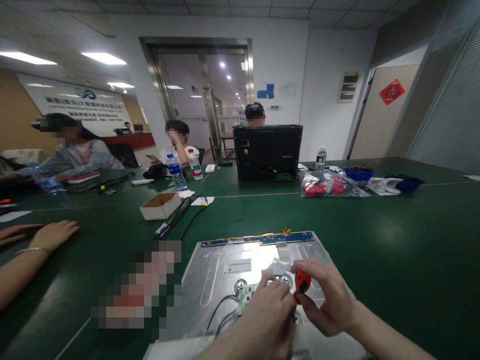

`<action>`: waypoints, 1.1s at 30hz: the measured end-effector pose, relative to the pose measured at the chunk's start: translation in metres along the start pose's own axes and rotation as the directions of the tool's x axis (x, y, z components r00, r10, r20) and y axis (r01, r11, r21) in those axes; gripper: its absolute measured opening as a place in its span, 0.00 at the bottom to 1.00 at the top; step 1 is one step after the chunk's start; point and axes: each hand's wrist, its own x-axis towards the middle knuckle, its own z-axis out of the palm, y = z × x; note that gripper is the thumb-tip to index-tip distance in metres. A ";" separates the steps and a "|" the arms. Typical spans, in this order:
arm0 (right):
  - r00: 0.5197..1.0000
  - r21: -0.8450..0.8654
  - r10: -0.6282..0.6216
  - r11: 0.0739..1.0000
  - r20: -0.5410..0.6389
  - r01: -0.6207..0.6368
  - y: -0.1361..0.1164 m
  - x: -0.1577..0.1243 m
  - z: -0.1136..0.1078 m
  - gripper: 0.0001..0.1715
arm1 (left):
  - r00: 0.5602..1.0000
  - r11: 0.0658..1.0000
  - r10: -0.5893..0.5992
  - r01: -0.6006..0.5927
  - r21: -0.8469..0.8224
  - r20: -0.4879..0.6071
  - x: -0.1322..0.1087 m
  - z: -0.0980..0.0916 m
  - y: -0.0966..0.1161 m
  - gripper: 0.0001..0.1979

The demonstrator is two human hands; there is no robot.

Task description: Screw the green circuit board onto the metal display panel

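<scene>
We're over the green table [393,260], with the metal display back panel [213,280] lying flat, presumably for access. Our left hand [268,317] curls by the shaft; we can't tell if it grips. Our right hand [332,300] clasps the red-handled screwdriver [302,282], near upright over the panel, its tip hidden below.

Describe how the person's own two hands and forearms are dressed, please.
Both are bare: the left hand and right hand wear no gloves or visible rings, and no watch or sleeve shows on the forearms as far as the picture reaches. The thin silver bracelet at the left edge is on another person's arm.
</scene>
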 end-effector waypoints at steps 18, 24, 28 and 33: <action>0.998 -0.093 0.002 0.996 -0.055 -0.007 0.001 -0.003 0.002 0.25 | 1.000 1.000 -0.007 0.007 0.000 0.006 0.001 0.001 -0.001 0.11; 1.000 -0.075 0.008 0.997 -0.029 -0.010 0.002 -0.003 0.002 0.24 | 1.000 1.000 -0.003 0.003 -0.006 -0.019 0.000 0.001 0.000 0.11; 1.000 -0.028 0.012 1.000 0.000 -0.012 0.001 -0.002 0.000 0.28 | 1.000 1.000 -0.003 0.003 0.012 -0.004 0.000 0.001 0.000 0.10; 1.000 0.010 0.011 1.000 0.022 -0.011 0.001 -0.002 -0.003 0.32 | 1.000 1.000 -0.011 0.011 0.022 0.017 0.001 0.001 -0.001 0.10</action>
